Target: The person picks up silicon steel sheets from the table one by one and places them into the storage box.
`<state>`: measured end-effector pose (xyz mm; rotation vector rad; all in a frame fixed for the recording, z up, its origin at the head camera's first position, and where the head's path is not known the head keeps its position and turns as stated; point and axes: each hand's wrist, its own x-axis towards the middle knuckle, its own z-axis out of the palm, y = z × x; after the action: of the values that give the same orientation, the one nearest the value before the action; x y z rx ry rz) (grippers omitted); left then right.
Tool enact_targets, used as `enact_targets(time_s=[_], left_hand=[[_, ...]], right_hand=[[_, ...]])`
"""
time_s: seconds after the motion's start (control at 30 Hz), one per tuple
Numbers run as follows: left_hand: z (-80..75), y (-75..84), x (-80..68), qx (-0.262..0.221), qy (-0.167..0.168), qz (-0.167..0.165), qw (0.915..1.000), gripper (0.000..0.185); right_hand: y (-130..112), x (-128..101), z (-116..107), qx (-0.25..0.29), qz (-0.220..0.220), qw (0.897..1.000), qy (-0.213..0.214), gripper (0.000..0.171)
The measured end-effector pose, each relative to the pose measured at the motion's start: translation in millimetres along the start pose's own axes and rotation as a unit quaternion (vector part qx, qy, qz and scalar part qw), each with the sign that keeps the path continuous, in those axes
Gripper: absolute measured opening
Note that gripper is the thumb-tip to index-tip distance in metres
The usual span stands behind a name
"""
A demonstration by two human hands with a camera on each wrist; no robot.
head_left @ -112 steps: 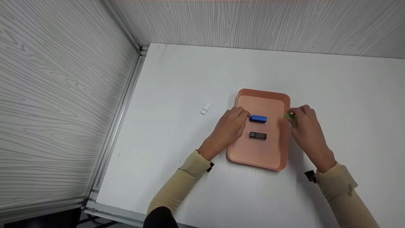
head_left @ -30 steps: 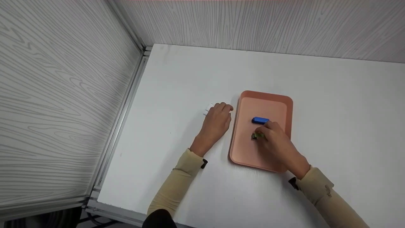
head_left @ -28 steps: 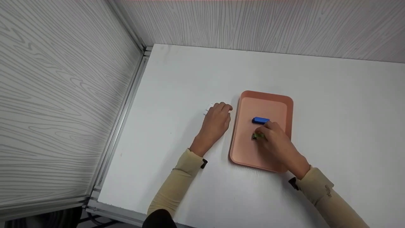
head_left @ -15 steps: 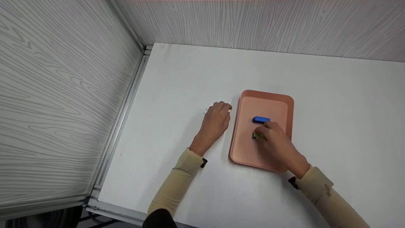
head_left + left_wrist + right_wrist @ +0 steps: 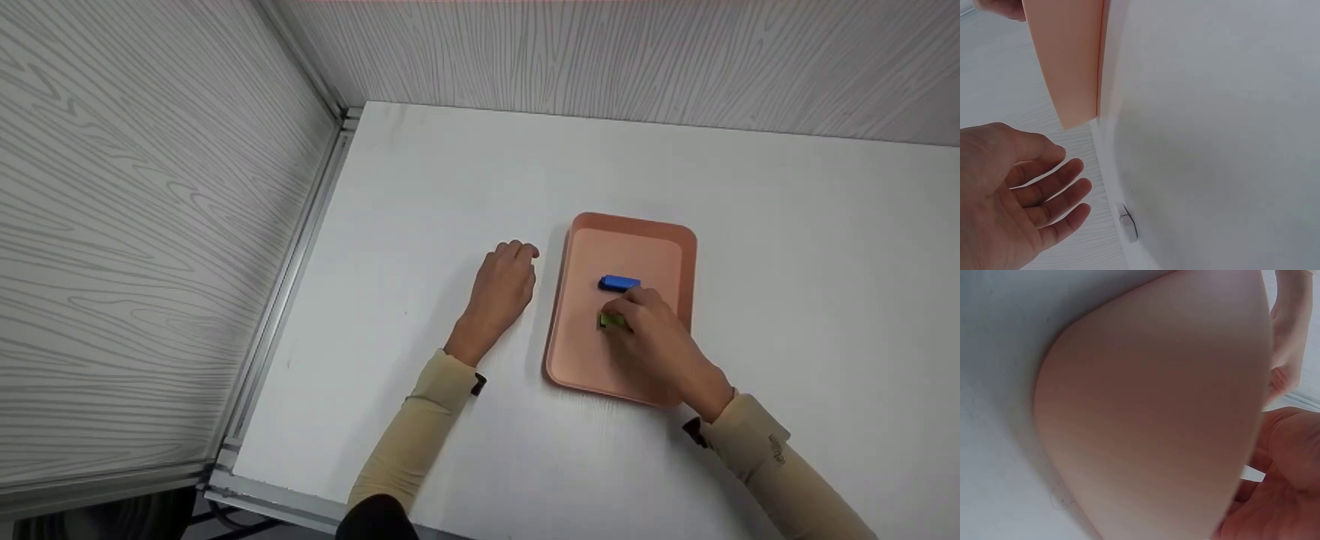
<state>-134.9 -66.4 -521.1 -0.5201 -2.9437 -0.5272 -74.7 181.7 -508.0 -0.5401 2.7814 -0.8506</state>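
Note:
A salmon tray [image 5: 634, 223] lies on the white table [image 5: 465, 165]. A blue stick [image 5: 619, 283] lies across its middle. My right hand [image 5: 628, 311] rests inside the tray just below it, fingers pinching a small green stick [image 5: 610, 322] low against the tray floor. My left hand [image 5: 514, 256] hovers left of the tray, covering a white stick in the head view. The left wrist view shows that white stick [image 5: 1127, 225] on the table just beyond the loosely spread fingers [image 5: 1064, 191], which hold nothing. The tray [image 5: 1151, 410] fills the right wrist view.
Grey wood-grain walls [image 5: 150, 225] close off the left and the back. An aluminium rail [image 5: 289, 255] runs along the table's left edge. The tray's side [image 5: 1067, 56] stands close to my left hand.
My left hand has slid a little left and back, and now covers the white stick. My right hand has stayed on the green stick in the tray.

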Motion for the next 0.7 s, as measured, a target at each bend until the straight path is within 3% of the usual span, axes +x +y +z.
enact_targets(time_s=[0.7], left_hand=[[8.3, -14.9, 1.0, 0.015, -0.001, -0.024, 0.9996, 0.021]], right_hand=[[1.7, 1.2, 0.8, 0.004, 0.000, 1.000, 0.005, 0.023]])
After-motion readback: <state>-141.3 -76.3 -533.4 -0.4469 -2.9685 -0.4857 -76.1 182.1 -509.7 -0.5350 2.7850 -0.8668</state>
